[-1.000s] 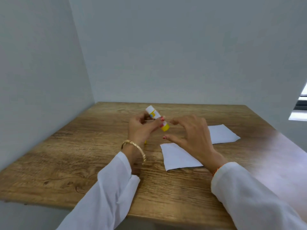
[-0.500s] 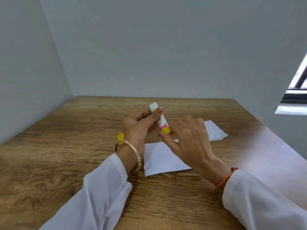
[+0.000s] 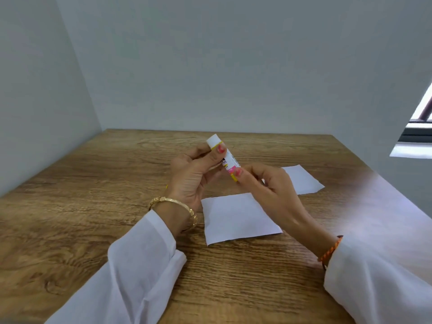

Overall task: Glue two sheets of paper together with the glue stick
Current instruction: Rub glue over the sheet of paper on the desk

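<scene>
I hold a white glue stick [image 3: 228, 159] with a yellow base tilted above the table, its white glue end up and away from me. My left hand [image 3: 191, 176] grips the barrel, thumb near the top. My right hand [image 3: 268, 185] pinches the yellow base between thumb and fingers. A white sheet of paper [image 3: 236, 218] lies flat under my hands. A second white sheet [image 3: 301, 180] lies behind my right hand, partly hidden by it. A sliver of the yellow cap [image 3: 166, 186] shows on the table behind my left wrist.
The wooden table [image 3: 93, 206] meets grey walls at the back and on the left. A window [image 3: 418, 136] sits at the right edge. White sleeves cover both forearms near the table's front edge.
My right hand has closed on the glue stick's yellow base. The stick has shifted slightly within my left hand, and my head view has moved.
</scene>
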